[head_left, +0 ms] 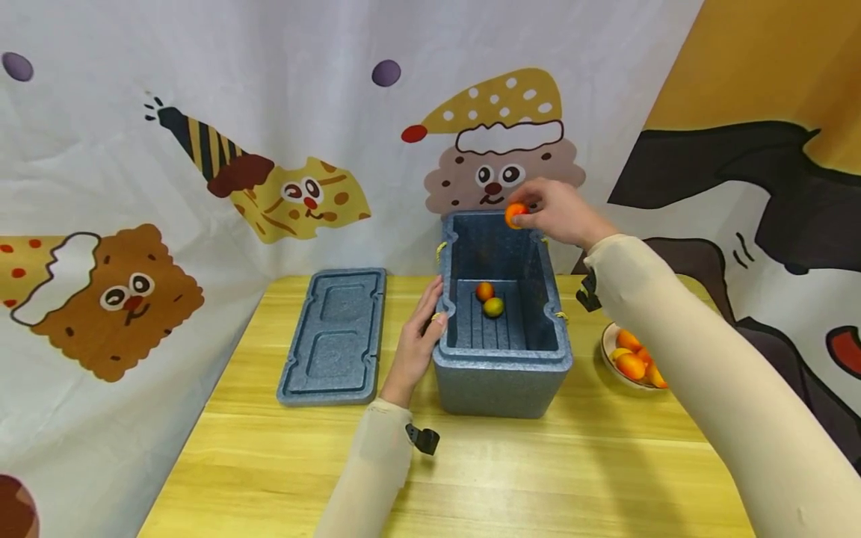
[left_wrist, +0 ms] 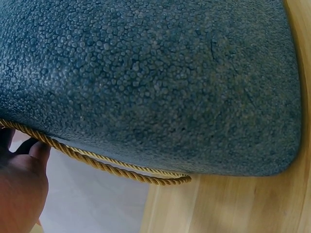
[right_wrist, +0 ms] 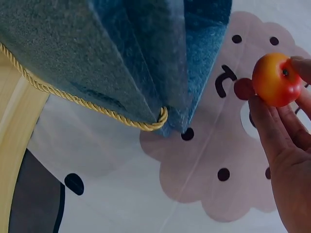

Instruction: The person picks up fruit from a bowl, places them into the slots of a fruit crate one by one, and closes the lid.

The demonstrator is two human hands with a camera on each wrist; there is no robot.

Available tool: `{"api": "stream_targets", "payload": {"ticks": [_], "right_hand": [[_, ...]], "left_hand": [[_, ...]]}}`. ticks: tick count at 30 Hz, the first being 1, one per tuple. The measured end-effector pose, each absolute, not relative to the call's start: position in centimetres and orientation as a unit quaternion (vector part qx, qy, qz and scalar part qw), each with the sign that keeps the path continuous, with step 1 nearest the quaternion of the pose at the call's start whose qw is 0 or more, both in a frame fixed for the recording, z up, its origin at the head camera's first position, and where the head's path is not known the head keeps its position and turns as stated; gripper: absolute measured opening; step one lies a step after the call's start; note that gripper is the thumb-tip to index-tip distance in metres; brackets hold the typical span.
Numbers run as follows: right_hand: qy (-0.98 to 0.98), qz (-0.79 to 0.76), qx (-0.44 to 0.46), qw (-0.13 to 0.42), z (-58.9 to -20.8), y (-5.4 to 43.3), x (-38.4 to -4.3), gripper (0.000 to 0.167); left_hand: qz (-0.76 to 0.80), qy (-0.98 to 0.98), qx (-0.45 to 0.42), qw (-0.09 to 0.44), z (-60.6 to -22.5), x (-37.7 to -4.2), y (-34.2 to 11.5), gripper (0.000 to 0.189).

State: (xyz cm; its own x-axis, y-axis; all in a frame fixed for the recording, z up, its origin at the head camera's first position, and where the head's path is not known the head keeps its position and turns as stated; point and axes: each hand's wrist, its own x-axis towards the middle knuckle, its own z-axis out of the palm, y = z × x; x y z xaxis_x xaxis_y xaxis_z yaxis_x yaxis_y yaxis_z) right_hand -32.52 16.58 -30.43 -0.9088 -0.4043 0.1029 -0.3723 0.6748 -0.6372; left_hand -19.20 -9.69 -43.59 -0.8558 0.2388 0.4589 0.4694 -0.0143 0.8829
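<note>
I have the right hand point(head_left: 558, 213) up at the far right corner of the grey foam box point(head_left: 501, 390), its thumb and fingertips pinching a small orange-red fruit point(head_left: 516, 216). In the right wrist view I see this fruit as red and yellow with a dark dimple, well gripped and apart from the box wall; from my head view it overlaps the far end of the rim, and I can't tell exactly how high it sits.

The left hand point(head_left: 417, 340) rests against the left side of the box — fingers stretched out along the outer wall, thumb at the rim near a notch. My left wrist view catches only part of that hand, beside a twisted yellow cord point(left_wrist: 160, 181). Another yellow cord point(right_wrist: 97, 110) runs along the opposite side.

Inside the uncovered box I make out two fruits on the ribbed floor: a red-orange one point(head_left: 484, 290) and, just beside it, a yellow-green one point(head_left: 494, 307). The grey lid point(head_left: 336, 340) lies flat on the wooden table point(head_left: 504, 478), left of the box. To the right, partly behind the right sleeve point(head_left: 699, 351), stands a bowl point(head_left: 606, 355) of orange and yellow fruits point(head_left: 631, 366) — behind everything hangs a cartoon-printed cloth point(head_left: 269, 45).
</note>
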Motion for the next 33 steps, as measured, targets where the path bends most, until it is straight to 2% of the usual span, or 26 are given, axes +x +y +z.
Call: {"api": "stream_targets", "payload": {"ticks": [17,33], "right_hand": [[0.928,-0.279,-0.236,0.075,-31.2,13.5,-33.2,0.036],[0.925,-0.282,-0.236,0.091,-31.3,12.5,-33.2,0.036]], "left_hand": [[-0.666,-0.695,-0.252,0.097,-43.5,-19.2,-9.6,0.049],[-0.665,-0.693,-0.257,0.110,-43.4,-19.1,-9.5,0.049]]}}
